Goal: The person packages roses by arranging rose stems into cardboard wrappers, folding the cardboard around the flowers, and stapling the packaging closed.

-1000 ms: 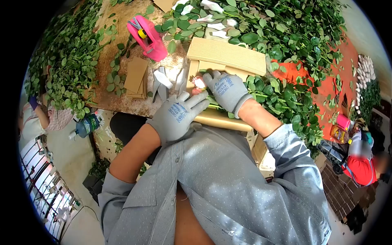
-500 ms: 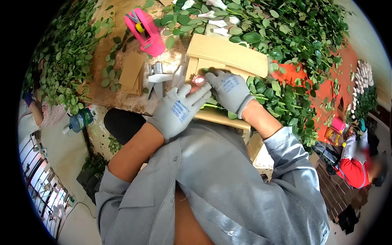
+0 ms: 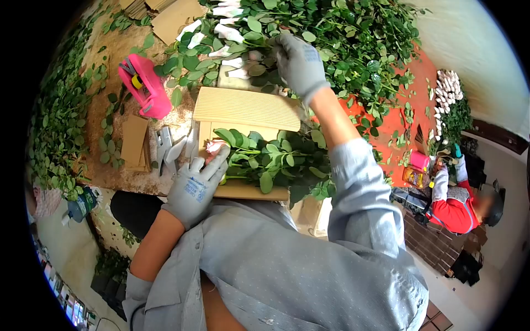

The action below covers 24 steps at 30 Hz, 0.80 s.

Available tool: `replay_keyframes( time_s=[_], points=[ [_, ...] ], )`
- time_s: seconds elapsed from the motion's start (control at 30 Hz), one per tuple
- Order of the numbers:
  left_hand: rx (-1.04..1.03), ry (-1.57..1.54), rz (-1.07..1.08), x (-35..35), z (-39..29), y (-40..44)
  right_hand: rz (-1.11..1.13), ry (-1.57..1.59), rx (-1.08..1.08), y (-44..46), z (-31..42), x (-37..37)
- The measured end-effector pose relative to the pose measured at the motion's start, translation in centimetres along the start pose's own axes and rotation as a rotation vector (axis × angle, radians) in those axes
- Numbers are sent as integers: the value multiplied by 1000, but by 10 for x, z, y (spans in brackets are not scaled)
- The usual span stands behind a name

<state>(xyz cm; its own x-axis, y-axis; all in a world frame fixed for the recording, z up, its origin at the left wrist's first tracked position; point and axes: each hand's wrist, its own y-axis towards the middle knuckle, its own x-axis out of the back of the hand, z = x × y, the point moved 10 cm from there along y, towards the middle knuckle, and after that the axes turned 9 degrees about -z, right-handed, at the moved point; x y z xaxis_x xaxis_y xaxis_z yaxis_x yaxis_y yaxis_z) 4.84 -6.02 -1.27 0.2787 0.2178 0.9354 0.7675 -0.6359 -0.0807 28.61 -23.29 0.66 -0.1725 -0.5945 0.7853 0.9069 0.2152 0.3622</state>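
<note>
Both hands wear grey gloves. My left hand [image 3: 197, 189] lies at the front edge of the cardboard, its fingers spread and their tips touching a pink rose [image 3: 215, 147]. The rose's leafy stem [image 3: 276, 160] stretches to the right over the cardboard. Behind it lies a strip of ribbed cardboard [image 3: 248, 107]. My right hand [image 3: 301, 63] is raised over the leafy stems at the back, beside white-wrapped buds [image 3: 229, 33]. Its fingers are curled together at a stem; what they hold is too small to make out. A grey stapler [image 3: 164, 144] rests left of the cardboard.
A pink tape dispenser [image 3: 144, 88] and a stack of brown cards [image 3: 135, 142] are on the left. Leafy stems [image 3: 359, 49] cover the back right over red cloth [image 3: 417, 91]. A person in red [image 3: 455, 209] is at the far right.
My right hand has left the rose and reached away to the stems at the back. My left hand stays by the rose. The view has shifted right.
</note>
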Motion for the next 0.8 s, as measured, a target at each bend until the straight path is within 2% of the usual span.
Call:
replay_keyframes(
  time_s=[0.07, 0.17, 0.37, 0.5, 0.6, 0.63, 0.67, 0.7, 0.77, 0.8],
  points=[
    [-7, -3, 4, -2, 1, 0, 72, -210, -67, 4, -53, -36],
    [9, -19, 46, -5, 0, -2, 286, -400, -201, -3, -84, -76],
    [29, -43, 51, 1, -1, 0, 469, -523, -138, -8, -57, -88],
    [-1, 11, 22, 2, -2, 0, 487, -570, -96, 4, -47, -64],
    [-15, 39, -41, -2, 0, -2, 309, -413, -143, 28, -57, -13],
    [-32, 56, -85, -1, -1, -4, 176, -430, -65, 40, -64, 13],
    [-29, 56, -88, -3, 0, -5, -111, -327, 76, 50, -58, 54],
    [-25, 50, -86, -4, 1, -5, -224, -278, -4, 59, -57, 92],
    [-21, 47, -89, -6, 2, -6, -568, -254, 72, 70, -50, 172],
    [-26, 63, -76, -8, 2, -7, -696, 28, 56, 80, -101, 197]
  ],
)
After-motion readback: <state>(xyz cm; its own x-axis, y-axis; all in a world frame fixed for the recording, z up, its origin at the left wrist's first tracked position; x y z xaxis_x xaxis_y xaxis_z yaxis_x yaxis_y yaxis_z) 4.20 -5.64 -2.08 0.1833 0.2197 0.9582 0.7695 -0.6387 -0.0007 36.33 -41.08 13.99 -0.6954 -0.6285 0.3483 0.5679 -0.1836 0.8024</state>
